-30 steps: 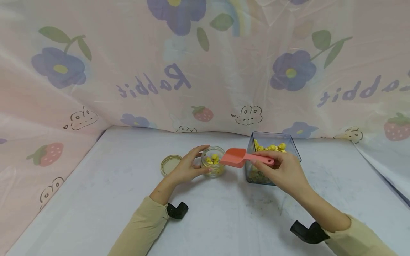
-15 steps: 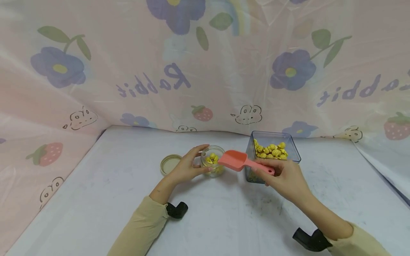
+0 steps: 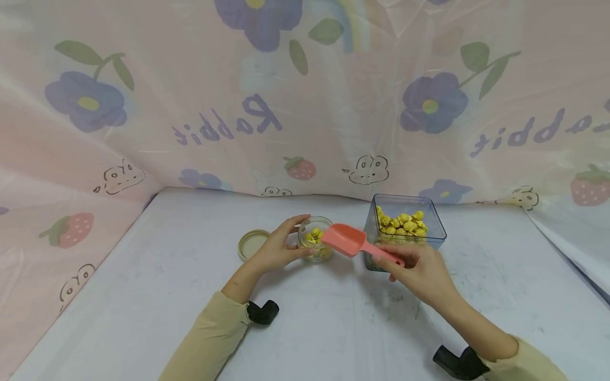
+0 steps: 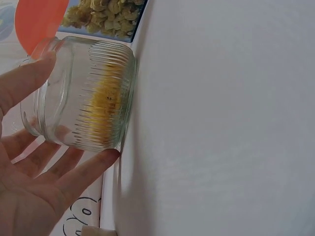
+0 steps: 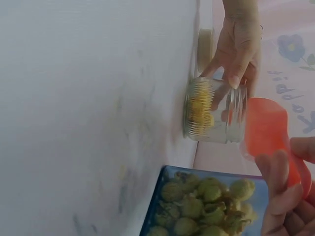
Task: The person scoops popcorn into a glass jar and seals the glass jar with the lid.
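Observation:
My left hand [image 3: 278, 250] holds a small ribbed glass jar [image 4: 81, 93] upright on the table, thumb on the near side and fingers behind. Yellow popcorn [image 3: 314, 235] lies in the jar's lower part. My right hand [image 3: 425, 271] pinches the handle of a coral-red plastic scoop [image 3: 344, 240] between thumb and fingers. The scoop's blade is at the jar's mouth, overlapping the right side of its rim in the head view. No popcorn shows in the blade. In the right wrist view, the scoop [image 5: 267, 127] stands right by the jar's opening.
Just behind my right hand stands a clear bluish square container [image 3: 374, 262] with plenty of popcorn [image 3: 402, 224]. A gold-rimmed round lid [image 3: 249, 245] lies left of the jar, partly behind my left hand. A printed curtain [image 3: 310, 116] hangs along the back.
My right hand has come slightly down and nearer, lowering the scoop's handle end while its blade shifts a little left over the jar's rim. My left hand and the jar stay nearly in place.

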`<state>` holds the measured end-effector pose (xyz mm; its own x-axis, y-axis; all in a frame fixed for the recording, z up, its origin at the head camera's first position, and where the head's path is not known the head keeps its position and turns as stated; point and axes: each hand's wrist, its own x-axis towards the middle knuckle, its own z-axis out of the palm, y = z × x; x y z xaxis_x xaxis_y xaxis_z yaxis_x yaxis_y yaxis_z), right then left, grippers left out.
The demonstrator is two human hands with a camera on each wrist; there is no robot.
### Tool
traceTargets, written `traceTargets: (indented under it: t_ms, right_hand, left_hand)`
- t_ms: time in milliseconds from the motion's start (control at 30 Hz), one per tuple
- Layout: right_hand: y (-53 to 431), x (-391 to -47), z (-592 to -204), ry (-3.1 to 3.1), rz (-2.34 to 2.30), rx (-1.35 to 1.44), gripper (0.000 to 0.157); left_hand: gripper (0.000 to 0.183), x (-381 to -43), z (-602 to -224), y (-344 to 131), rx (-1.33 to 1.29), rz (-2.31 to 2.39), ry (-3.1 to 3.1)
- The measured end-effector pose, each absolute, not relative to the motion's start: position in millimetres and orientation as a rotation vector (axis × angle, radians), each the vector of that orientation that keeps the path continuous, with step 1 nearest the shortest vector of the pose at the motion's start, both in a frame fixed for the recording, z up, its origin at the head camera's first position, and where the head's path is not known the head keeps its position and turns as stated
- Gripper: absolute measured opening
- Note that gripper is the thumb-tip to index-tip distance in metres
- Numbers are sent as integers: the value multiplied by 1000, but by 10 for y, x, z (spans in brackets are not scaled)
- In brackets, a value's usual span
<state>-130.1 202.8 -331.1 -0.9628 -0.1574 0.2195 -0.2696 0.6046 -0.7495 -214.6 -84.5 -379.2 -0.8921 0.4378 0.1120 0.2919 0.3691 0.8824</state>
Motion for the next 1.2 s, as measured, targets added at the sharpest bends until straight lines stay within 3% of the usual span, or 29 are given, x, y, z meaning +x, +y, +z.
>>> traceTargets:
  t_ms: [1200]
  right_hand:
    - [2070,-1255,-3392,-2437,1378,406,29]
  left_hand:
    - [75,-2082,-3729,-785,667,1554,2512]
